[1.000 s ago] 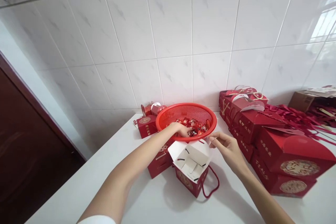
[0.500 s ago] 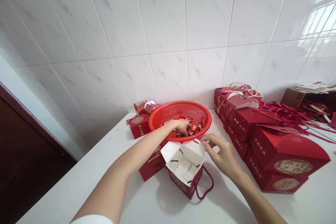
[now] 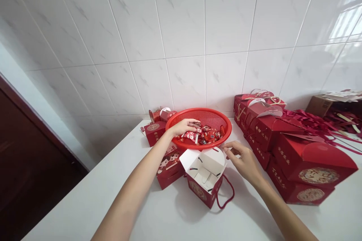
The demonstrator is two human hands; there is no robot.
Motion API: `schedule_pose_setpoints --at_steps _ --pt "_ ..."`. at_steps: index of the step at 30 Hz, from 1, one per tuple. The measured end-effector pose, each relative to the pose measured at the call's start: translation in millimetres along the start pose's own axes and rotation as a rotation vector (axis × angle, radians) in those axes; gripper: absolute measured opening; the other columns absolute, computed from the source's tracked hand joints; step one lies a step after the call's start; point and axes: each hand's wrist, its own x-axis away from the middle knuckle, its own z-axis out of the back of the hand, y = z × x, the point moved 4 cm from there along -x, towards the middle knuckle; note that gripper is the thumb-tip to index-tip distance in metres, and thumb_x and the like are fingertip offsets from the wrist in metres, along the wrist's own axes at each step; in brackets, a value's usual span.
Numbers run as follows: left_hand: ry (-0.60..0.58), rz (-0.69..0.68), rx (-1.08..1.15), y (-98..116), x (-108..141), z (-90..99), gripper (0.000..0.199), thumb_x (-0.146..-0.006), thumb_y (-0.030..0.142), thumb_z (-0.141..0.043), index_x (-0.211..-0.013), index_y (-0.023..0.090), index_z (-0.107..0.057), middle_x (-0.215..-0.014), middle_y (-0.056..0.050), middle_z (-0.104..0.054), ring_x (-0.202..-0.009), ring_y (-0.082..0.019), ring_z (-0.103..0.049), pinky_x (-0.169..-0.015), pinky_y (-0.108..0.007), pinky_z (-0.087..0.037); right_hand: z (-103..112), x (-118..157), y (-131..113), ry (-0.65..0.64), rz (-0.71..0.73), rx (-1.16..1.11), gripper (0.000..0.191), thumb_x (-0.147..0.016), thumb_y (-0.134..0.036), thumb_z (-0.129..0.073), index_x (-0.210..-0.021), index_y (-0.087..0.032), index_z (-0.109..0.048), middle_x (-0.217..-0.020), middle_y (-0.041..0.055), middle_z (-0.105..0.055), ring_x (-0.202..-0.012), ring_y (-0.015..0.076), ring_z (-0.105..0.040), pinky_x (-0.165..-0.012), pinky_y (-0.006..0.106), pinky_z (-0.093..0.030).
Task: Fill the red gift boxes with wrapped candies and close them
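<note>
My left hand (image 3: 185, 126) is over the left part of a red plastic basket (image 3: 203, 113), its fingers curled round a red wrapped candy (image 3: 198, 130). More red wrapped candies (image 3: 210, 135) lie in the basket. In front of it stands an open red box (image 3: 202, 192) with a white inside, its flaps up and a red cord handle (image 3: 226, 205) hanging at its right. My right hand (image 3: 236, 154) is beside the box's right flap, thumb and forefinger pressed near its edge; whether they grip it is unclear.
Stacked closed red boxes (image 3: 285, 158) line the right side. Smaller red boxes (image 3: 155, 131) stand left of the basket, and another red box (image 3: 169, 171) is beside the open one. Red ribbons (image 3: 305, 120) and a cardboard box (image 3: 319, 105) are at the far right, by the tiled wall.
My left hand has risen from the candies and moved to the basket's left part, now holding candy. My right hand stays by the flap. The whole view has shifted slightly.
</note>
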Motion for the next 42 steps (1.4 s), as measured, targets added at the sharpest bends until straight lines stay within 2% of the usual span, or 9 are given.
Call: schedule_pose_setpoints --at_steps 3,7,15,19,23,27,31,36,42 --pt "0.048 0.033 0.012 -3.9 4.6 1.7 0.052 -0.064 0.016 -0.082 -0.114 0.015 -0.069 -0.105 -0.011 -0.074 -0.093 -0.02 -0.07 -0.086 -0.033 -0.053 -2.6 -1.3 5.8 0.001 -0.043 -0.062 0.027 -0.085 -0.044 -0.058 -0.08 -0.019 -0.069 -0.081 0.0071 -0.072 -0.063 0.0203 -0.065 -0.061 0.033 -0.051" --pt "0.109 -0.016 0.024 4.2 10.4 -1.3 0.058 -0.069 0.017 -0.079 -0.125 0.017 -0.063 -0.098 -0.007 -0.073 -0.092 -0.018 -0.069 -0.087 -0.034 -0.052 -3.1 -3.6 11.5 0.014 -0.105 -0.147 0.03 -0.083 -0.047 -0.062 -0.081 -0.018 -0.069 -0.078 0.0068 -0.072 -0.059 0.0203 -0.065 -0.059 0.034 -0.052" --pt "0.117 -0.184 0.067 34.9 18.1 -26.1 0.046 -0.066 0.025 -0.085 -0.108 0.016 -0.069 -0.103 -0.006 -0.071 -0.097 -0.02 -0.067 -0.093 -0.037 -0.051 -3.2 -15.9 -6.2 0.18 -0.002 -0.149 0.031 -0.085 -0.049 -0.064 -0.091 -0.019 -0.071 -0.09 0.0089 -0.075 -0.076 0.0222 -0.068 -0.074 0.036 -0.056" --pt "0.119 -0.265 0.158 44.5 22.5 -39.1 0.045 -0.064 0.029 -0.086 -0.103 0.016 -0.07 -0.105 -0.008 -0.073 -0.103 -0.022 -0.067 -0.095 -0.037 -0.051 -16.1 -44.1 -24.2 0.106 -0.04 -0.279 0.044 -0.079 -0.059 -0.069 -0.095 -0.018 -0.07 -0.095 0.0101 -0.075 -0.079 0.022 -0.068 -0.07 0.034 -0.056" --pt "0.145 -0.293 0.183 43.3 30.6 -43.9 0.044 -0.067 0.032 -0.084 -0.106 0.016 -0.07 -0.111 -0.01 -0.074 -0.11 -0.024 -0.067 -0.102 -0.04 -0.048 -32.7 -66.9 -36.1 -0.015 -0.124 -0.465 0.049 -0.067 -0.062 -0.079 -0.083 -0.016 -0.07 -0.08 0.0061 -0.071 -0.064 0.0162 -0.061 -0.061 0.029 -0.053" --pt "0.255 -0.312 0.15 38.4 35.8 -36.8 0.042 -0.068 0.032 -0.083 -0.105 0.016 -0.071 -0.114 -0.011 -0.074 -0.115 -0.026 -0.064 -0.103 -0.041 -0.048 -40.8 -75.6 -32.0 0.028 -0.165 -0.576 0.049 -0.057 -0.059 -0.086 -0.073 -0.017 -0.067 -0.068 0.0017 -0.066 -0.057 0.0135 -0.057 -0.057 0.028 -0.049" --pt "0.359 -0.239 0.142 27.4 33.2 -28.6 0.042 -0.066 0.035 -0.085 -0.101 0.017 -0.072 -0.11 -0.008 -0.073 -0.109 -0.024 -0.065 -0.098 -0.039 -0.05 -45.7 -83.1 -22.7 0.062 -0.181 -0.604 0.049 -0.057 -0.059 -0.084 -0.071 -0.019 -0.06 -0.066 0.0008 -0.064 -0.055 0.0148 -0.059 -0.055 0.028 -0.05" --pt "0.349 -0.086 0.251 12.2 27.2 -29.2 0.036 -0.071 0.044 -0.081 -0.093 0.017 -0.074 -0.101 -0.007 -0.075 -0.104 -0.023 -0.067 -0.094 -0.037 -0.052 -51.2 -88.3 -16.2 0.049 -0.204 -0.631 0.042 -0.059 -0.051 -0.083 -0.072 -0.02 -0.057 -0.07 0.0015 -0.067 -0.057 0.0167 -0.064 -0.055 0.028 -0.052" --pt "0.303 -0.052 0.285 10.5 24.9 -32.2 0.045 -0.071 0.057 -0.078 -0.09 0.016 -0.075 -0.096 -0.008 -0.077 -0.101 -0.025 -0.068 -0.097 -0.038 -0.05 -51.8 -87.0 -17.0 -0.081 -0.166 -0.671 0.023 -0.061 -0.034 -0.082 -0.072 -0.019 -0.068 -0.086 0.0063 -0.075 -0.082 0.0218 -0.071 -0.078 0.035 -0.056"
